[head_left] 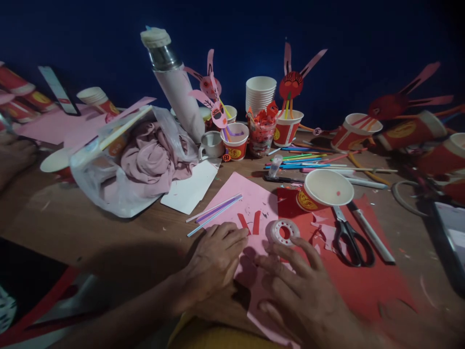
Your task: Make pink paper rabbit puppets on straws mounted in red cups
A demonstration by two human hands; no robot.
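My left hand (214,259) lies on a pink paper sheet (250,198) at the table's near edge, fingers curled down onto it beside two small red paper strips (250,223). My right hand (294,281) rests flat with fingers spread over the pink paper and a red paper sheet (363,281), fingertips just short of a roll of clear tape (283,231). Neither hand holds anything that I can see. Black-handled scissors (350,237) lie to the right on the red sheet. A red paper cup (321,190) lies tipped on its side behind the tape.
A plastic bag with pink cloth (145,160) sits at the left. A metal flask (174,80), stacked white cups (260,94), cups with paper rabbit figures (290,121), coloured straws (308,162) and a pen (370,237) crowd the back and right of the wooden table (90,223).
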